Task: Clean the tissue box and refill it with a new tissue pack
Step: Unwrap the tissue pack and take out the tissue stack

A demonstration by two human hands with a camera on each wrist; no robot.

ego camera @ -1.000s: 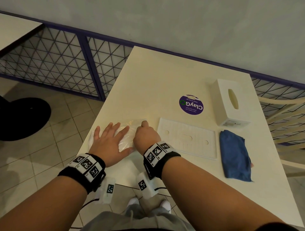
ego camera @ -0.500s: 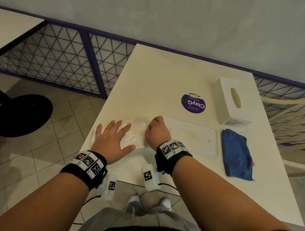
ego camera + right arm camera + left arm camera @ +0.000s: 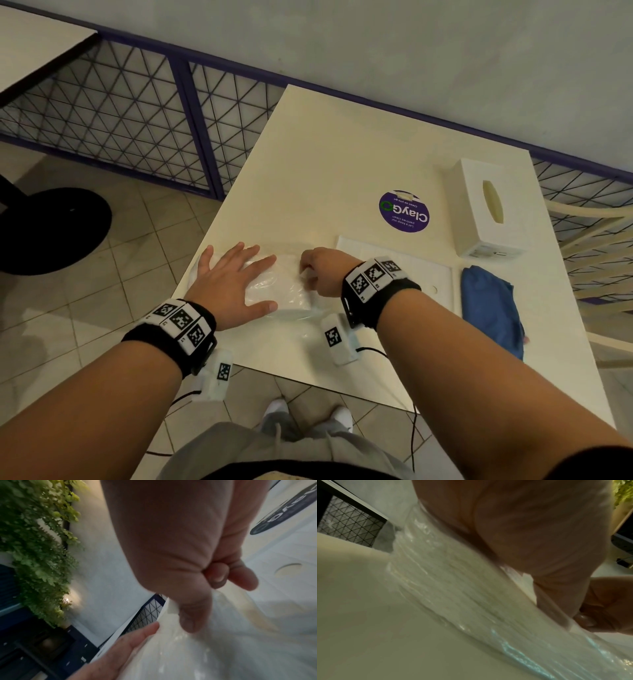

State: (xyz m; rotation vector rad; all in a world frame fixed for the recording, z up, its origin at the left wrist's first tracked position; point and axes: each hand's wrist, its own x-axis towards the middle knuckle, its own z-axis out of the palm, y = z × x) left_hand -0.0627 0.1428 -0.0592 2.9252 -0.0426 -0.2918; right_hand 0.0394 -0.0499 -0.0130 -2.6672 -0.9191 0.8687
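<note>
Pinning the tissue pack (image 3: 274, 291) flat at lower centre with the spread-fingered left hand (image 3: 233, 281), peel the wrapper slowly rightward with the pinching right hand (image 3: 322, 274).

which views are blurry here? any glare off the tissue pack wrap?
Head view: sharp, dim even light, wide-angle bend at the railing; tissue pack shows faint sheen under the left hand. Left wrist view: heavy motion smear, bright streaks on the wrap. Right wrist view: soft focus, right hand fills the frame, small glints on the plastic.
</note>
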